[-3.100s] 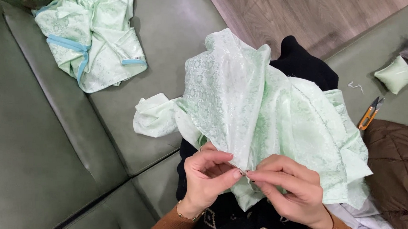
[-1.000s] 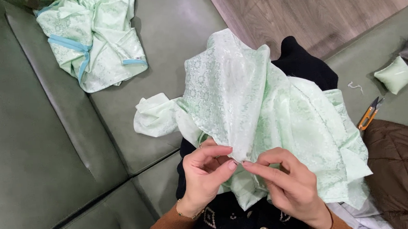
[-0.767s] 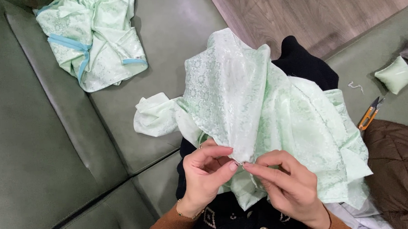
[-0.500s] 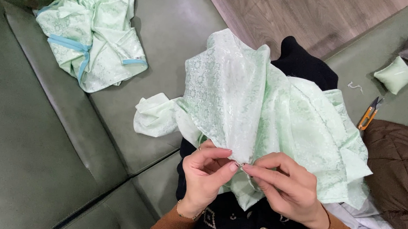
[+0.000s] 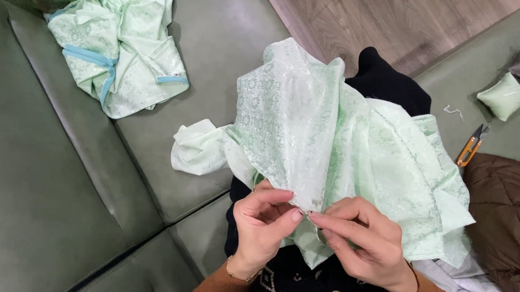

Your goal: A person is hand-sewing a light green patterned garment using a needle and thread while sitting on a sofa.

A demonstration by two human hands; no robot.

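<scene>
Fingers of the left hand [image 5: 264, 227] and right hand [image 5: 362, 242] meet, both clamped on the lower edge of a pale green patterned cloth [image 5: 338, 141]; whatever small thing sits between the fingertips is too tiny to tell. The cloth rises above the hands and drapes across the person's lap. Far up and left of the cloth, a second green garment with blue trim [image 5: 119, 49] lies on a green sofa [image 5: 46, 195]. Right of the cloth rest orange thread snips [image 5: 470, 146] and a small green cushion [image 5: 505, 96]
</scene>
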